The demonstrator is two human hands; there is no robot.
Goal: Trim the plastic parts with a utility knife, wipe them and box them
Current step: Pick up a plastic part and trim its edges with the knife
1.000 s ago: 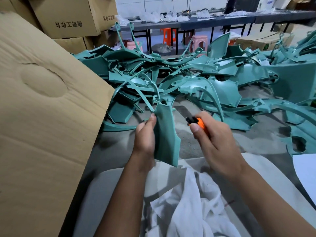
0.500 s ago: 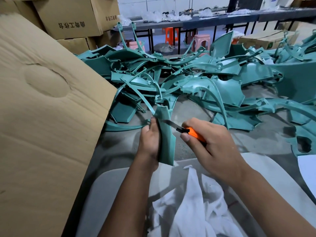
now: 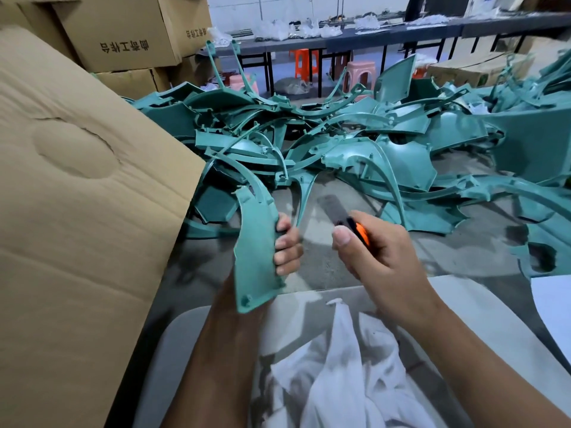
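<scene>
Beyond both hands a pile (image 3: 355, 143) of untrimmed parts is spread on the tabletop (image 3: 324, 267). One part (image 3: 255, 242) is gripped upright by the left hand (image 3: 285, 245); the knife (image 3: 349, 222) is clenched in the right hand (image 3: 380, 254), blade bared just beside the left fingers (image 3: 282, 242), which could be nicked by a slip

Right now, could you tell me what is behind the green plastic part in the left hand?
The left hand: its fingers curl round the green plastic part, whose panel hides palm and thumb.
</scene>
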